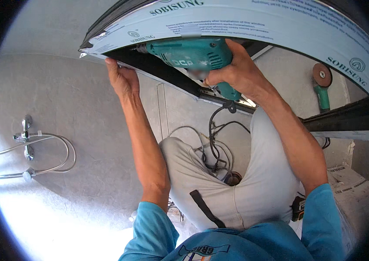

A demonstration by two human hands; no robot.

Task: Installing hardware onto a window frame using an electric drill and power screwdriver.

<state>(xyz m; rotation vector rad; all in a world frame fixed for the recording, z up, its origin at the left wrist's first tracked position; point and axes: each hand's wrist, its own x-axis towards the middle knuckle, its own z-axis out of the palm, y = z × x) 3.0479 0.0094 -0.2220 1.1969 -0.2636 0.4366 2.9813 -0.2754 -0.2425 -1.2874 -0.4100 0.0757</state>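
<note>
A green corded power drill (pixel 188 54) is in my right hand (pixel 242 71), with my fingers wrapped round its handle. Its chuck points left, into the inner side of a black frame (pixel 149 71) whose outer faces carry pale blue protective film (pixel 219 26). Whether the bit touches the frame is hidden. My left hand (pixel 124 78) grips the lower edge of the frame near its left corner, thumb upward and the other fingers curled. The drill's black cord (pixel 213 130) hangs from the handle down between my knees.
A green angle grinder (pixel 322 87) with a brown disc lies beyond the frame at right. Cables (pixel 219 158) coil on the floor between my legs. A shower mixer (pixel 26 137) with a looped hose is on the grey wall at left. Flattened cardboard (pixel 352 187) lies at lower right.
</note>
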